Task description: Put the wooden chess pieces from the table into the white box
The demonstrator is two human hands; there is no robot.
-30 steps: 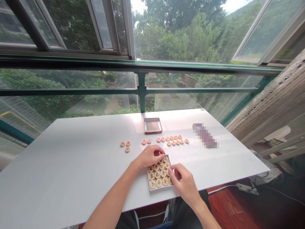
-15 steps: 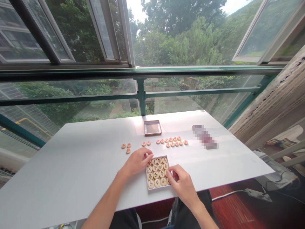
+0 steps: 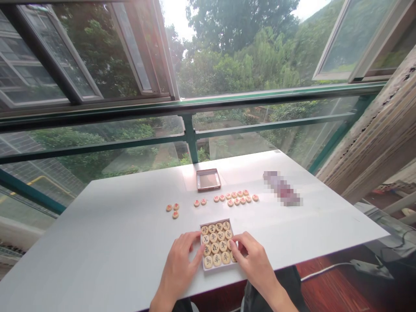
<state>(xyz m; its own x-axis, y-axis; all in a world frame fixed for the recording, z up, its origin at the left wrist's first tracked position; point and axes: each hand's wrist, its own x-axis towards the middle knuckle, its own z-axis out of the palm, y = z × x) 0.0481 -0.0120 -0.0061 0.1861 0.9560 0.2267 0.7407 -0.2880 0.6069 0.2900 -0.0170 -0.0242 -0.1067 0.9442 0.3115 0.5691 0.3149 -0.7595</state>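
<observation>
A shallow white-rimmed box [image 3: 219, 268] sits near the table's front edge, holding rows of round wooden Chinese chess pieces [image 3: 215, 248] with black characters. My left hand [image 3: 182, 262] rests at its left side, thumb and fingers apart, their tips touching the rim. On the opposite side, my right hand [image 3: 255, 255] has its thumb and curled index finger closed on the box's right edge, by the pieces of the right column. Those fingers partly cover some right-hand pieces. Beyond the box, red-character chess pieces [image 3: 242, 201] lie in loose rows.
An open shallow box lid [image 3: 208, 188] lies behind the pieces. Three red pieces [image 3: 175, 214] are grouped at left. A blurred-out object [image 3: 282, 188] lies at right on the white table [image 3: 113, 234]. A green railing [image 3: 190, 134] and windows stand beyond.
My left hand has come down from the box's upper left corner to its left side. My right hand stays at the right edge. The view has tilted slightly.
</observation>
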